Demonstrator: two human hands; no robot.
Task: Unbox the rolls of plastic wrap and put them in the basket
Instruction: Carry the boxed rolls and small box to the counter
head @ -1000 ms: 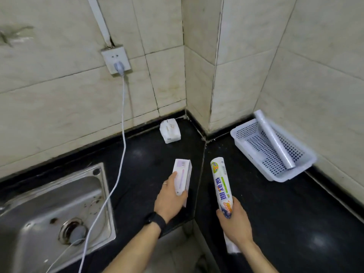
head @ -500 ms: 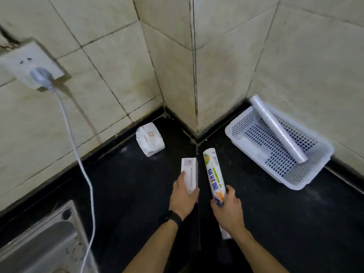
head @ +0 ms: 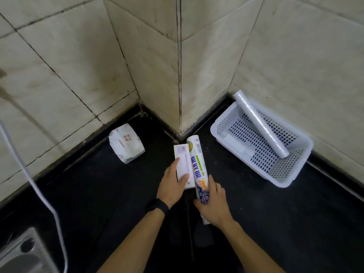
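Box (head: 184, 156) now right beside printed roll (head: 197, 166)

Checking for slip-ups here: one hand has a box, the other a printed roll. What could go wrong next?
The right hand grips the printed roll near its lower end, so it may tip or slip. The bare roll lies slanted in the basket, one end over the rim; adding another could knock it out.
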